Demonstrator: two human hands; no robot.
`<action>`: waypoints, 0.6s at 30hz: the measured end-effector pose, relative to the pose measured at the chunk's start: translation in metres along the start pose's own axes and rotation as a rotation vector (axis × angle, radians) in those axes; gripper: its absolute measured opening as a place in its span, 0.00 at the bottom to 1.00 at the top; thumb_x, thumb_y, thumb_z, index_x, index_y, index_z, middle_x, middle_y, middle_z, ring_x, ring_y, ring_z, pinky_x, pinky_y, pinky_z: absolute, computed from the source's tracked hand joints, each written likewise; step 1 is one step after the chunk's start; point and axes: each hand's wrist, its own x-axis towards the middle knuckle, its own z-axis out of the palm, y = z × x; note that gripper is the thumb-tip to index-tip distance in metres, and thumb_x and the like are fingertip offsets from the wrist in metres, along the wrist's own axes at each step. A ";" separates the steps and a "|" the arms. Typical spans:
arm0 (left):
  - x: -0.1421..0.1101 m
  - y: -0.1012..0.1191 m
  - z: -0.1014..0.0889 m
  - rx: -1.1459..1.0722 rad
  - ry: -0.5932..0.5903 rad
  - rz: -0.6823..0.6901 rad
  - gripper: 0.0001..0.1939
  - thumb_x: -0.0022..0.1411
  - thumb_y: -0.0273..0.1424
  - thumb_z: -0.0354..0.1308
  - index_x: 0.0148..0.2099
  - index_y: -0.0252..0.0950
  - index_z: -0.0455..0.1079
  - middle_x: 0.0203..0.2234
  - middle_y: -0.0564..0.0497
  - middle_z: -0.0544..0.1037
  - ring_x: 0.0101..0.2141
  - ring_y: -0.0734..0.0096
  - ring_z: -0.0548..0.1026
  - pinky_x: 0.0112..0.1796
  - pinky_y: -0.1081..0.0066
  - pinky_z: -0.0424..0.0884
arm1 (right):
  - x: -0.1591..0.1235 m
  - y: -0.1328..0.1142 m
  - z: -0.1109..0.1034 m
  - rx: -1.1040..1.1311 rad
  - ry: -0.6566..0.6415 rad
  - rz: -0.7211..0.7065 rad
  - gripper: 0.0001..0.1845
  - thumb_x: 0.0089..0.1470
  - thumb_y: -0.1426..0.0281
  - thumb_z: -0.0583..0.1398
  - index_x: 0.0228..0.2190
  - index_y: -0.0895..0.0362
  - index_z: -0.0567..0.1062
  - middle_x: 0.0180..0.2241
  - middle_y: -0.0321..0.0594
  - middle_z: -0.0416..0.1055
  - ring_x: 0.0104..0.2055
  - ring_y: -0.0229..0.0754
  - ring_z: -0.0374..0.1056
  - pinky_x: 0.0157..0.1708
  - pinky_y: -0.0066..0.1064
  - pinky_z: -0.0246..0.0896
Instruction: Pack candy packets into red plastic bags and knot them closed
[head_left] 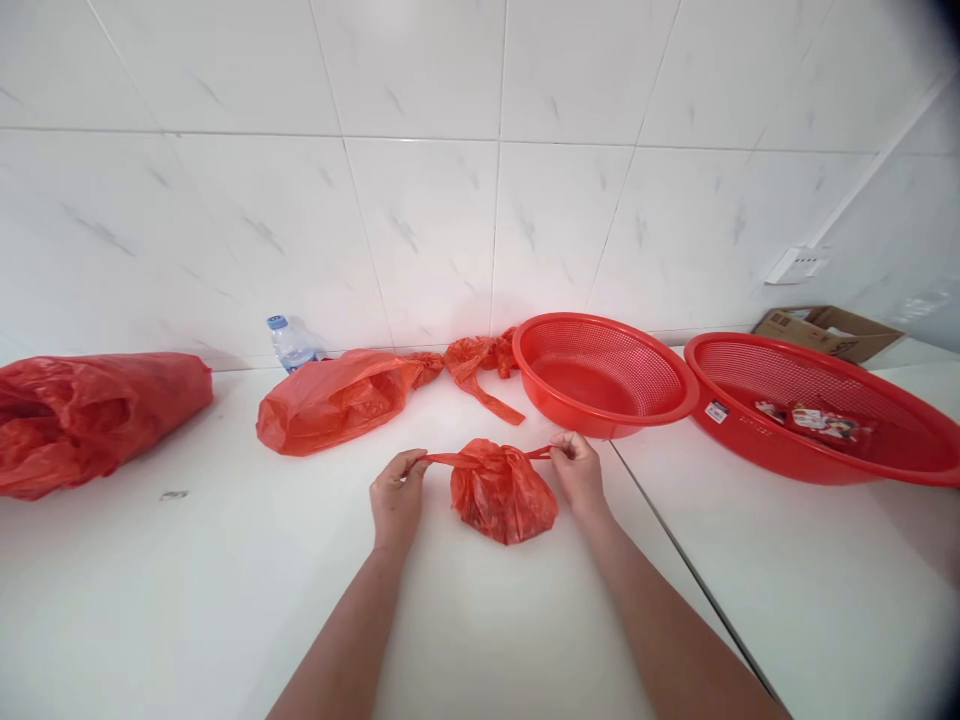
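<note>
Crinkled, rounded red plastic bag (504,497) sits on the smooth white tabletop (450,640) between the person's two hands, its lower part bulging with contents that cannot be made out. The left hand (397,492) pinches one thin, twisted handle (448,459) between thumb and fingertips; the right hand (581,472) pinches the other end the same way, and both are drawn outward from the neck.

As for progress, the neck looks gathered and mostly closed. Whether the handles merely cross there or are already knotted cannot be told, so how much is left is unclear; both ends are in the fingers, not released.

Behind the bag lies a crumpled red plastic bundle (469,360) with a loose strip, and behind and to its left a longer translucent red plastic bag (337,400). Behind and to its right stands a round red perforated plastic basket (606,415); farther right, a larger red perforated basket (757,440) holds printed packets (825,425).
</note>
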 end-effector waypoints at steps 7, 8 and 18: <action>0.006 -0.004 -0.011 0.119 0.111 0.003 0.08 0.54 0.37 0.55 0.35 0.43 0.74 0.31 0.53 0.78 0.32 0.66 0.72 0.37 0.67 0.67 | 0.002 0.014 -0.003 -0.323 0.163 -0.094 0.08 0.41 0.71 0.53 0.27 0.52 0.70 0.28 0.36 0.69 0.31 0.43 0.62 0.34 0.34 0.55; 0.005 -0.003 -0.011 0.112 0.109 -0.004 0.08 0.54 0.37 0.56 0.35 0.43 0.74 0.31 0.52 0.78 0.32 0.66 0.73 0.37 0.67 0.67 | 0.002 0.015 -0.003 -0.328 0.166 -0.092 0.08 0.41 0.71 0.53 0.28 0.52 0.70 0.28 0.36 0.69 0.31 0.43 0.62 0.34 0.34 0.55; 0.002 0.002 -0.007 -0.241 0.028 -0.141 0.19 0.54 0.41 0.58 0.45 0.36 0.68 0.31 0.48 0.78 0.35 0.65 0.76 0.41 0.63 0.69 | 0.000 0.007 0.001 -0.121 0.112 -0.125 0.10 0.46 0.66 0.56 0.34 0.53 0.69 0.31 0.37 0.67 0.34 0.41 0.63 0.39 0.35 0.60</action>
